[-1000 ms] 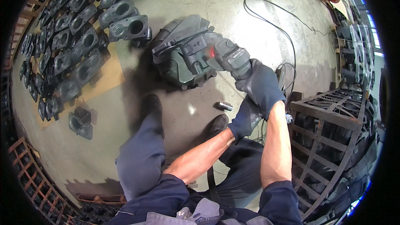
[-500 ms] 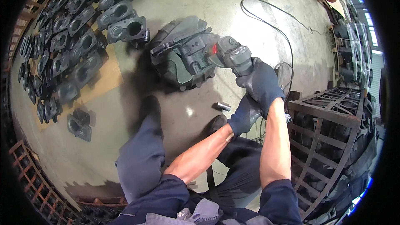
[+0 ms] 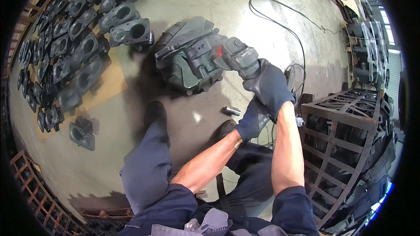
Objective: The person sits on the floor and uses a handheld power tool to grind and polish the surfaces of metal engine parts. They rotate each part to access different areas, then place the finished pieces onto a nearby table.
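Observation:
My right hand (image 3: 272, 84), in a dark glove, is closed around the body of a dark angle grinder (image 3: 241, 59). Lower down, my gloved left hand (image 3: 256, 120) is closed at the grinder's rear end, its fingers partly hidden by the right hand. The grinder's disc meets the right side of a dark metal casting (image 3: 199, 52), and a red patch shows beside the disc. That casting rests on a rounded dark support (image 3: 168, 76) on the floor. A short metal cylinder (image 3: 232, 111) lies on the floor near my left hand.
Rows of dark flanged castings (image 3: 87, 46) cover a tan sheet (image 3: 114, 76) at the left, with another casting (image 3: 82, 133) apart from them. A black cable (image 3: 286, 28) loops across the floor. A metal cage (image 3: 339, 124) stands close by my right arm.
The whole view has shifted slightly. Both hands keep their hold on the grinder, and its disc stays at the same side of the casting.

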### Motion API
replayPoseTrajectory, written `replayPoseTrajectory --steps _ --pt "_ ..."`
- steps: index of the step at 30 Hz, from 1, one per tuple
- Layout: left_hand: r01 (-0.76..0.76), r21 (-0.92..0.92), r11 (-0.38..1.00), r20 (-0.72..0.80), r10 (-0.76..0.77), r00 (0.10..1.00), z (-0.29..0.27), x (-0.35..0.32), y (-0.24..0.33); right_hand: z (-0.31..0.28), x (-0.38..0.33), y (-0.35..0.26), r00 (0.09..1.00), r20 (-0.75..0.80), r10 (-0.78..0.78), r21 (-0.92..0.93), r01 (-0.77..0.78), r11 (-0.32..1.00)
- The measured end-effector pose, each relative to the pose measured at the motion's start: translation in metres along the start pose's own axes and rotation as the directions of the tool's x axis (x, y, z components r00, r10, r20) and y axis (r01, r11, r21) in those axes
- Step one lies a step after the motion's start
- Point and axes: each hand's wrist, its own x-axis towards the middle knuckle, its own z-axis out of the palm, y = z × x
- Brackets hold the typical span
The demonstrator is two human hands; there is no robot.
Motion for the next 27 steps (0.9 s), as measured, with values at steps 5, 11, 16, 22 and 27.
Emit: replayPoseTrajectory --steps 5,11,16,22,27 --pt "-0.064 -0.174 0.983 -0.087 0.05 0.995 0.022 0.007 -0.019 -0.003 -0.012 0.02 0.995 -0.006 0.099 0.047 -0.098 0.994" --pt "-0.016 -0.277 0.961 -0.034 0.007 0.999 0.029 0.008 -0.022 -0.008 -0.018 0.032 0.994 -0.031 0.107 0.06 -0.105 0.993" --pt "-0.064 -0.221 0.973 -0.079 0.048 0.996 0.021 0.005 -0.026 -0.007 -0.018 0.015 0.998 0.014 0.06 0.056 -0.06 0.997" --pt "0.007 -0.341 0.94 -0.14 -0.059 0.988 0.027 -0.004 -0.003 -0.003 -0.014 0.008 0.999 0.027 0.031 0.012 -0.031 0.999" --pt "-0.1 0.109 0.989 -0.06 0.107 0.992 0.01 0.008 -0.03 -0.003 -0.013 0.012 0.998 -0.017 0.066 -0.043 -0.067 0.997"
